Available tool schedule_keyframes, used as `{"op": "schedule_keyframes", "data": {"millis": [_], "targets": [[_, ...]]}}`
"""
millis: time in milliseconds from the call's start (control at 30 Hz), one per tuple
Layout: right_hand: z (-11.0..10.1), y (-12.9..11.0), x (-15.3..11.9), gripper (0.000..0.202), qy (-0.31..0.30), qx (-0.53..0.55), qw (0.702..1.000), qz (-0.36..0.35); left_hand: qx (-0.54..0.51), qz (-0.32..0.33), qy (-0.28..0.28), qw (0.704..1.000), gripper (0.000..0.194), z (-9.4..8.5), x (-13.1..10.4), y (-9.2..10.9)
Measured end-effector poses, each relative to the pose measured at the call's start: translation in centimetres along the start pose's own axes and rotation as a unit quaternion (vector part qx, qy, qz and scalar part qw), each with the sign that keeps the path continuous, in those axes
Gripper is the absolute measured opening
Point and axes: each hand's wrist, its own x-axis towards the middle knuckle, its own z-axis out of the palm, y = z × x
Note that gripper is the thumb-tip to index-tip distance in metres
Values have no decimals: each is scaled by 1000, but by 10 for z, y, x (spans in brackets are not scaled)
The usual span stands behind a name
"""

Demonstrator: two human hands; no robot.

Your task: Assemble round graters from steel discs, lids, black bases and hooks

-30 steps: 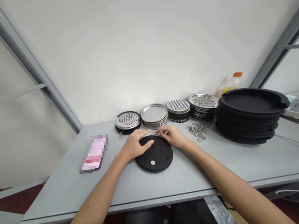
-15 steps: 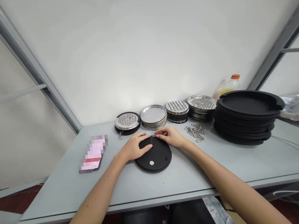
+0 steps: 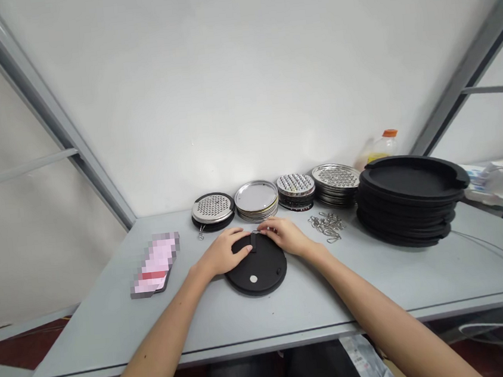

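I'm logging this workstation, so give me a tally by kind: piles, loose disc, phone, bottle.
Metal-topped piles: 4
Pile of large black trays: 1
Single black disc: 1
Phone: 1
Orange-capped bottle: 1
Total: 8
Heaped metal clips overlap too much to count.

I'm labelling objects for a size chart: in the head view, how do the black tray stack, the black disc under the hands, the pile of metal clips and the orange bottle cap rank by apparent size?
1. Black tray stack
2. Black disc
3. Pile of metal clips
4. Orange bottle cap
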Motion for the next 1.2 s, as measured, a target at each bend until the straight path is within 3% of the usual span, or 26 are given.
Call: {"op": "schedule_keyframes", "data": {"millis": [433,533,667,767,867,1033,1200], "targets": [[3,-3,3,21,74,108,991,22,-12,5,51,999,35,-4,1,4],[3,-2,4,24,72,131,988,41,-29,25,15,999,45,-7,-1,7],[2,-1,4,26,98,127,985,68,-41,36,-62,997,73,-13,-4,13],[-1,-2,4,23,114,98,985,80,-33,45,-80,995,86,-17,-6,18],[-2,-2,4,19,98,58,990,88,-22,55,-101,993,94,-19,-9,20],[1,3,3,19,76,28,993,89,-13,56,-206,977,124,-18,-12,17],[2,2,4,20,67,80,989,100,-34,51,-203,977,116,-16,-12,15]]}}
